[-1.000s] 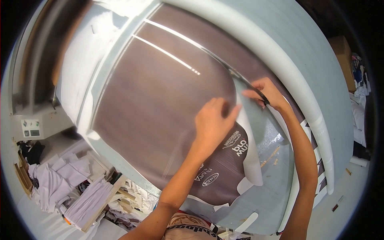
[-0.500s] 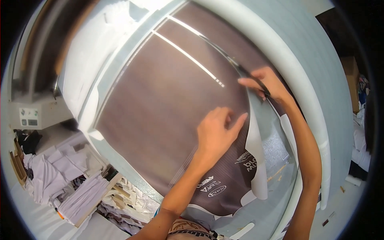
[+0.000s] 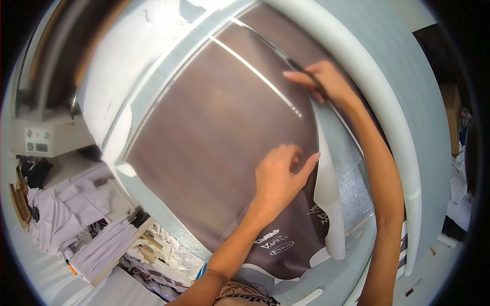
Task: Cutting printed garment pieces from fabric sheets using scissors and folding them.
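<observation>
A dark brown printed sheet [image 3: 204, 127] with white lines and lettering lies spread before me. Black-handled scissors [image 3: 284, 57] are gripped in my right hand [image 3: 329, 84], their long blades pointing up and left along the sheet beside a white stripe. Behind the blades the cut edge has parted, and a pale flap [image 3: 334, 229] curls back at the right, showing its white underside. My left hand [image 3: 278, 176] rests on the sheet with curled fingers, its thumb stretched out towards the cut edge; nothing is in it. The scissor handles are partly hidden by my right fingers.
A long white roll [image 3: 377, 86] curves along the far and right side of the grey table [image 3: 352, 178]. White sheets [image 3: 127, 56] lie at the upper left. Folded pale fabric [image 3: 102, 250] and paper scraps [image 3: 163, 255] sit at the lower left, near a grey machine with a control panel [image 3: 38, 140].
My right hand and the scissors have moved up and left, farther along the sheet, and the slit is longer. My left hand stays nearly in place.
</observation>
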`<state>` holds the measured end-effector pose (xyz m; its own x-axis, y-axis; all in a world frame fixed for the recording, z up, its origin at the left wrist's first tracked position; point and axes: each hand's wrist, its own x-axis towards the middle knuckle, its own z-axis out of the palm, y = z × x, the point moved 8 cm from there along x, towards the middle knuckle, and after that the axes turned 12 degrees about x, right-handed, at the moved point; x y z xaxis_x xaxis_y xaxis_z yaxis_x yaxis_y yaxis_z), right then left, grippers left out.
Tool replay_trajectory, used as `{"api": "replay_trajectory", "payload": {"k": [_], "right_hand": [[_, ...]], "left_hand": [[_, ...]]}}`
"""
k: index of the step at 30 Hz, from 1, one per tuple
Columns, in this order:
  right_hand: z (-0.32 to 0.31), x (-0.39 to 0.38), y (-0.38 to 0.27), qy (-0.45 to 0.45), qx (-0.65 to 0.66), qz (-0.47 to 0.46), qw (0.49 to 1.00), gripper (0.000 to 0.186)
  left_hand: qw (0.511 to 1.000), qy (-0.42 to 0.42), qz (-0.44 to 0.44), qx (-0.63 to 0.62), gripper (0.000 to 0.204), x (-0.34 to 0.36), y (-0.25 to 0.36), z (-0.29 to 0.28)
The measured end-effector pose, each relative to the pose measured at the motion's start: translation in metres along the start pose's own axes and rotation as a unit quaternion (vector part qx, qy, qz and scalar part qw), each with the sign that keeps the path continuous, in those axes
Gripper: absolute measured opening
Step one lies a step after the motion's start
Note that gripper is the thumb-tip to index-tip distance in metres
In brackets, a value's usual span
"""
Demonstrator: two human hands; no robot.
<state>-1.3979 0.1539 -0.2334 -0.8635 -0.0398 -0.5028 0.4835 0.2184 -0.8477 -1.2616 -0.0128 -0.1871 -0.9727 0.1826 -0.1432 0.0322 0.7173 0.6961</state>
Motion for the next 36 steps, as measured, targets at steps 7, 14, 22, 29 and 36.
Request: {"api": "replay_trajectory", "payload": {"k": [7,14,22,29,36], "right_hand": [[0.026,0.037,-0.034,-0.018,0.015,-0.014,1.000,0.059],[-0.001,-0.030,-0.035,0.107,0.033,-0.094,0.989,0.045],[-0.030,-0.305,0.069,0.296,0.153,-0.052,0.941,0.046],[0.082,-0.597,0.178,0.420,0.281,0.082,0.859,0.046],[0.207,-0.801,0.244,0.520,0.328,0.056,0.787,0.050]], "left_hand": [[0.999,-0.003,-0.040,-0.010,0.028,-0.015,-0.020,-0.015],[1.000,-0.006,0.006,-0.018,0.020,-0.037,-0.026,-0.023],[0.972,-0.151,0.161,0.075,0.026,-0.131,0.030,-0.001],[0.912,-0.279,0.271,0.130,0.039,-0.255,0.093,0.022],[0.830,-0.292,0.402,0.255,0.059,-0.403,0.071,0.066]]}}
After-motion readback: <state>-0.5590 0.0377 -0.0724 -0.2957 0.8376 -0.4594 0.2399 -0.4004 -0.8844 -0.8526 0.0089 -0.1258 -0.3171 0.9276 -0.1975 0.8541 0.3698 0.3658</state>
